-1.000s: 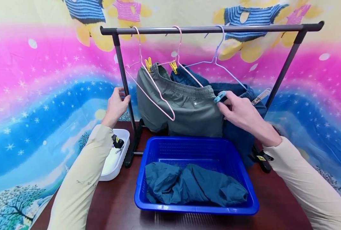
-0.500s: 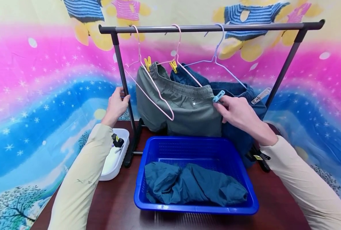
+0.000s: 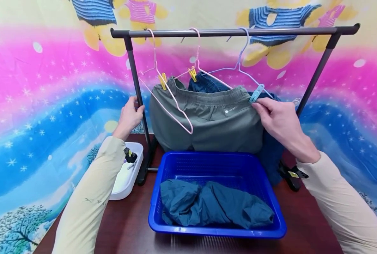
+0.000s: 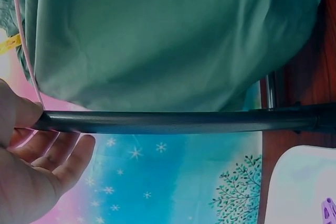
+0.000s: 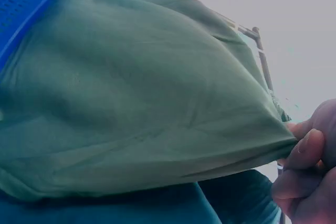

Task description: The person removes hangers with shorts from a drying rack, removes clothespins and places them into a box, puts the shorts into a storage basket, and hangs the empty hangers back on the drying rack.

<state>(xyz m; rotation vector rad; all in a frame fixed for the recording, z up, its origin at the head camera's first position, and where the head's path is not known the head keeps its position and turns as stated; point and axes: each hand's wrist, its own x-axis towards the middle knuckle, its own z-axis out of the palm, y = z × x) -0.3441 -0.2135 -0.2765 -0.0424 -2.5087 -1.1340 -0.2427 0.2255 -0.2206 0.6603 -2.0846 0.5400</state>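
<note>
Grey-green shorts (image 3: 220, 123) hang from the middle pink hanger (image 3: 198, 53) on a black rack. A yellow clothespin (image 3: 163, 81) clips their left waistband corner; a light-blue clothespin (image 3: 256, 93) sits at the right corner. My right hand (image 3: 281, 121) pinches that right corner just below the blue clothespin. In the right wrist view the cloth of the shorts (image 5: 157, 93) is drawn taut toward my fingers (image 5: 310, 148). My left hand (image 3: 129, 118) holds the rack's left post (image 3: 137, 79), the thumb on one side and fingers behind it, as the left wrist view shows.
Dark-blue trousers (image 3: 272, 155) hang behind on a blue hanger (image 3: 239, 63). A bare pink hanger (image 3: 175, 102) hangs in front at left. A blue basket (image 3: 217, 231) with a dark teal garment (image 3: 217, 204) stands before the rack, and a white tray (image 3: 121, 185) at left.
My right hand has pulled the shorts' right corner and the blue clothespin to the right and up, stretching the waistband along the hanger. My left hand has stayed at the post.
</note>
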